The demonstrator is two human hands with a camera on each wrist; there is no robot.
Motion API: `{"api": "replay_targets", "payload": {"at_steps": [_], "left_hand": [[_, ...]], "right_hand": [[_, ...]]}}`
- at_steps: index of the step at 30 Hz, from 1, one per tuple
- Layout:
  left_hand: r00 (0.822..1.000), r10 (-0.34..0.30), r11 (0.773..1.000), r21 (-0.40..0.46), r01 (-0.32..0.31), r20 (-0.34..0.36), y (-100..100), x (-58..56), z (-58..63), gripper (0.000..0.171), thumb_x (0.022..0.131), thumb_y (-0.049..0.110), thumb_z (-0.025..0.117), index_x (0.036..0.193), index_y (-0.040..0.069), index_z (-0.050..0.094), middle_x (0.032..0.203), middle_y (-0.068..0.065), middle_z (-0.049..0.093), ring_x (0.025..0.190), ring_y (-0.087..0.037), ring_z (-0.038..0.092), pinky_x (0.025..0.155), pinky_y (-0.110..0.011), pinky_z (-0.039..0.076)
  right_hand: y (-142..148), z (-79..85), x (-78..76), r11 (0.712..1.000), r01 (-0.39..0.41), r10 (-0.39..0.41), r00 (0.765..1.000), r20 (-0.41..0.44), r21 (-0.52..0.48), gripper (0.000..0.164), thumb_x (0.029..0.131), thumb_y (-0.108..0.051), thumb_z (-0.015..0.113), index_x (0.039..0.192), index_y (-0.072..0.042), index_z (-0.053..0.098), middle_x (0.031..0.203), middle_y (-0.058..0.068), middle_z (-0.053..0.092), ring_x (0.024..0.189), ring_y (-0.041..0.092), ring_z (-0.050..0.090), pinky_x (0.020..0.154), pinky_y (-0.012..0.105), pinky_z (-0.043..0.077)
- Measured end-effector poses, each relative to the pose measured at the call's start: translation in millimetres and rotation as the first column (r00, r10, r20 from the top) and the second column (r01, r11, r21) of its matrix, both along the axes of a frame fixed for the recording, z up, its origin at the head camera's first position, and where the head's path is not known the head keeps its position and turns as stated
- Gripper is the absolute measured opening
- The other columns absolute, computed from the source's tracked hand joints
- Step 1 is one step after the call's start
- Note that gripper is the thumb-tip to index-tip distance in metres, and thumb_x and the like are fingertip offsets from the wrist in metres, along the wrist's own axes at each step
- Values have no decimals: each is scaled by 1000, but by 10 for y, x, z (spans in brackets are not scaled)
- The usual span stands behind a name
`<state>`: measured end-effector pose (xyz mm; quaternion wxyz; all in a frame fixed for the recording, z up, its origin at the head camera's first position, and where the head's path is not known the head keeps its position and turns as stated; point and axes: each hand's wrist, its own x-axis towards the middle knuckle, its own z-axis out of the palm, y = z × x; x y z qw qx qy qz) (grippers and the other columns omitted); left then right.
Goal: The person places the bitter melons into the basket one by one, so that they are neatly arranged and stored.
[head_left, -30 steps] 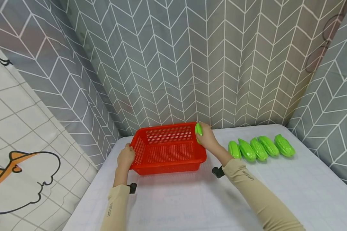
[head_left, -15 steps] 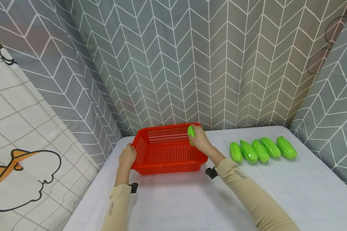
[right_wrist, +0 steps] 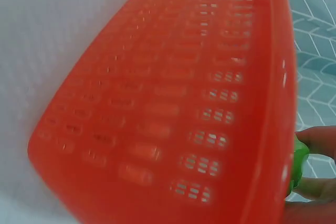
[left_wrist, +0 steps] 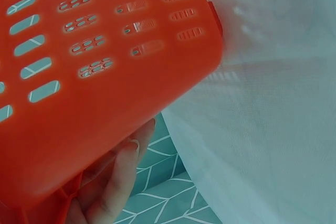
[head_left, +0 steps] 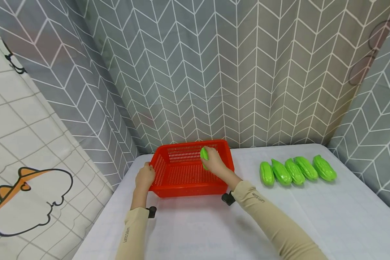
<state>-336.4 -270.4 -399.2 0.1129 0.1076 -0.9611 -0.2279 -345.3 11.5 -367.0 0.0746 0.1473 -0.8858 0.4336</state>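
While my L hand grips the L rim of the red basket, my R hand holds one green veg above the basket's opening, a bit R of its middle as seen from my head cam. R fingers are clamped on that veg, w/ its end poking out past them; in the R wrist view the rim hides part of both. Can't tell if the veg touches the mesh inside. L fingers are curled on the rim, pressed against the plastic.

Basket sits on the desk near its back edge, long side facing me, slotted walls & bottom. Well apart from it, to the R, five more green veg lie in a row side by side, close-set, glossy & ridged, a few w/ pointed tips facing the back.

White cloth covers the desk. Grey curtain w/ white zigzag lines hangs behind; a white sheet w/ grid lines & an orange-and-white cartoon hangs on the L. I've got beige sleeves w/ small dark lettering, plus a black wrist cam per arm.
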Motion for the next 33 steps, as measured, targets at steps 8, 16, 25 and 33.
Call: {"api": "replay_targets", "payload": {"at_steps": [8,16,25,33], "left_hand": [[1000,4,1000,-1,-4,7,-9,-19,-7,45,104,21,30,140,-4,41,124,-37,57,105,-52,61,84,-59,49],[1000,-4,1000,14,4,9,-3,-15,-3,46,104,22,30,141,-5,41,126,-36,57,106,-51,62,85,-58,49],[1000,1,1000,8,-1,2,-21,6,-21,46,104,21,30,140,-4,41,125,-36,58,106,-51,61,84,-59,49],[1000,8,1000,10,-8,12,-13,-11,-14,46,104,22,30,141,-2,41,126,-35,57,108,-51,61,85,-59,49]], "right_hand": [[-177,-39,23,999,-41,42,998,42,-15,57,94,-5,59,145,7,37,140,27,45,113,34,56,91,41,54],[-378,-72,96,995,-96,96,995,31,1,55,93,-4,60,143,8,39,136,28,47,107,32,57,83,37,55],[-622,-134,149,990,-140,139,989,53,9,53,95,-5,59,142,8,40,131,28,49,104,31,59,80,36,56],[-772,-163,182,987,-160,160,984,73,-1,53,95,-4,59,143,7,40,136,29,46,100,29,60,76,33,55]]}}
